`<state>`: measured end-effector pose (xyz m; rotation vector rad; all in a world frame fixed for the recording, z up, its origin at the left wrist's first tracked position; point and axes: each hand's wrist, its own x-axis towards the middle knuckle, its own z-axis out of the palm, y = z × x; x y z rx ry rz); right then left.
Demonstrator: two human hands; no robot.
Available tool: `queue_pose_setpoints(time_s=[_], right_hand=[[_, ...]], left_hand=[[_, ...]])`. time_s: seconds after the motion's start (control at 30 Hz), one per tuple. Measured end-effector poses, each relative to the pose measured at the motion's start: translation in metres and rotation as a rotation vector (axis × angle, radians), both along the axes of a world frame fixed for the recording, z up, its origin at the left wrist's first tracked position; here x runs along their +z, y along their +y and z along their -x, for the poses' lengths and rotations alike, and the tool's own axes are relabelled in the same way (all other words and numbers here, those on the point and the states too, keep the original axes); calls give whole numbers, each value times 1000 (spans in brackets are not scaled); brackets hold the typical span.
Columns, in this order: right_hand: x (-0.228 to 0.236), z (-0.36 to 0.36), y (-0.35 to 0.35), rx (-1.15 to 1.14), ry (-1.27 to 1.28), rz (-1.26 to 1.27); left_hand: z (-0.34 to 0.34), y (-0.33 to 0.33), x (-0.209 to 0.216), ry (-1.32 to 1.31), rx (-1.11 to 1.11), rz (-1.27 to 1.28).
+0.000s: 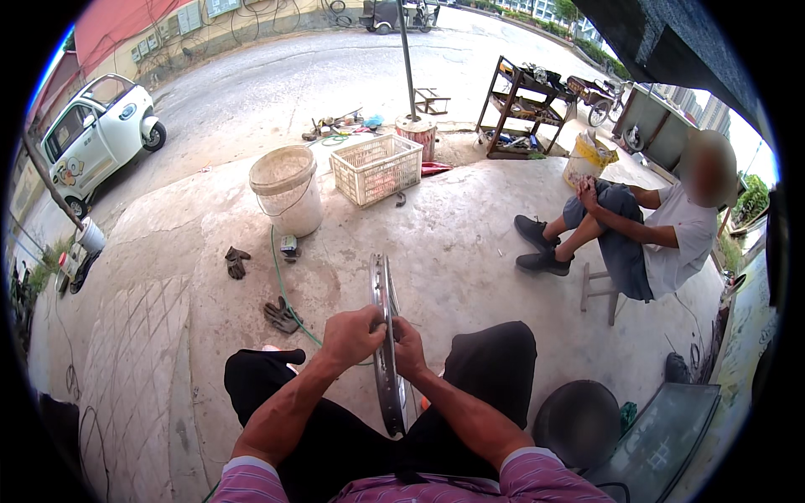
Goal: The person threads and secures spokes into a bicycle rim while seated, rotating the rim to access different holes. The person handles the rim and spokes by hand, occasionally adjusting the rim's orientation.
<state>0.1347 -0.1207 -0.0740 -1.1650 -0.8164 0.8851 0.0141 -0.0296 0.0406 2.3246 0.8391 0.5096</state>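
A metal wheel rim (pixel 388 394) stands on edge between my knees, seen almost edge-on, with thin spokes partly showing. My left hand (pixel 352 337) is closed on its left side near the upper part, thumb towards the rim. From the other side my right hand (pixel 408 347) grips the same stretch, fingers curled. Whatever lies between the fingertips is too small to make out. Two dark work gloves lie on the ground ahead to the left, one glove (pixel 282 317) close to my left knee and the other glove (pixel 237 262) farther off.
A dirty white bucket (pixel 289 205) and a cream plastic crate (pixel 375 178) stand ahead. A green hose (pixel 277 272) crosses the concrete. At right a person (pixel 620 222) sits on a low stool; a dark round seat (pixel 577 423) is beside my right knee. Behind stands a tool rack (pixel 524 109).
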Motion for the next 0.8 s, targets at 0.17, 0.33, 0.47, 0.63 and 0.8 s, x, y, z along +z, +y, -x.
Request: queue_pose_setpoints(time_s=[0.17,0.33,0.47,0.63,0.8], right_hand=[[-4,-2,0,28,3,29],[-6,-2,0,40,35,13],[-11,-1,1,49,59,-20],[-2,4,3,-20,42,-97],[-9,-1,2,-18,-53,-71]], left_hand=[[3,2,1,35,-51,31],[2,0,3,26,-6,27],[3,2,2,33,-24,40],[2,2,3,48,-8,46],[2,0,9,29,-34,72]])
